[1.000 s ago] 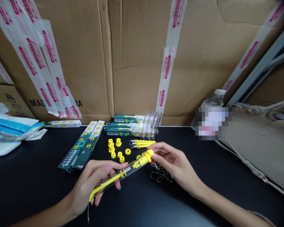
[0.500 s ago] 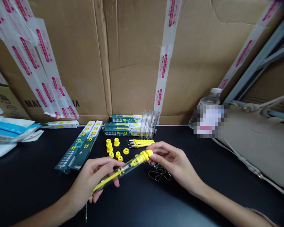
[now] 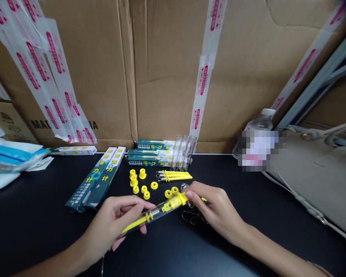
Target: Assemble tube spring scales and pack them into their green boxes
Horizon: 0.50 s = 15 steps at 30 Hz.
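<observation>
A clear-tubed spring scale [image 3: 159,212] with yellow inner parts lies slanted between my hands, its right end higher. My left hand [image 3: 118,219] is closed around the lower part of the tube. A thin metal wire [image 3: 102,265] hangs below that hand. Fingers and thumb of my right hand [image 3: 215,202] pinch the yellow cap at the upper end, partly hiding it. Wire hooks [image 3: 193,216] lie on the table beneath my right hand. Just beyond the tube are yellow rings [image 3: 171,191] and several yellow collars [image 3: 133,180].
Yellow rods with metal ends [image 3: 175,176] lie behind the rings. Clear tubes [image 3: 183,153] lean on printed boxes [image 3: 150,158]. Two more boxes [image 3: 96,179] rest at left, near a blue-white packet [image 3: 14,154]. A bottle [image 3: 261,123] and a beige bag [image 3: 317,173] stand at right.
The scale's capped end and my right hand have moved slightly down and to the right. The tube tilts less, and the yellow rings behind it now show.
</observation>
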Tool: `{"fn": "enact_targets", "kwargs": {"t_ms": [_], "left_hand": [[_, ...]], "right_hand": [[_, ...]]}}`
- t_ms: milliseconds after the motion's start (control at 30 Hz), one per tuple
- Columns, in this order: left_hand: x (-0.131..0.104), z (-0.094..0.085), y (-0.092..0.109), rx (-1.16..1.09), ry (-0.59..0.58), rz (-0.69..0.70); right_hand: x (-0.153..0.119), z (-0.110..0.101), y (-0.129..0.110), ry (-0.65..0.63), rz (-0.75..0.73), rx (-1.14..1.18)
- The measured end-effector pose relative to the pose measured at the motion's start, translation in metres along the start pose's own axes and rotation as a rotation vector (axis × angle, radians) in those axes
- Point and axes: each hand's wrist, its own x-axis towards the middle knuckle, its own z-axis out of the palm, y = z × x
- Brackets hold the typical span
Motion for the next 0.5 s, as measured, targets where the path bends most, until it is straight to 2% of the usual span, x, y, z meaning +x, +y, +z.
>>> {"fn": "enact_targets", "kwargs": {"t_ms": [167, 367, 500], "left_hand": [[0.001, -0.001, -0.001, 0.003, 0.009, -0.010], [0.004, -0.003, -0.001, -0.033, 0.029, -0.009], [0.004, -0.002, -0.001, -0.023, 0.013, -0.018]], "right_hand": [[-0.001, 0.000, 0.003, 0.008, -0.027, -0.029], [0.002, -0.007, 0.001, -0.001, 0.087, 0.300], [0.004, -0.010, 0.000, -0.027, 0.119, 0.360]]}}
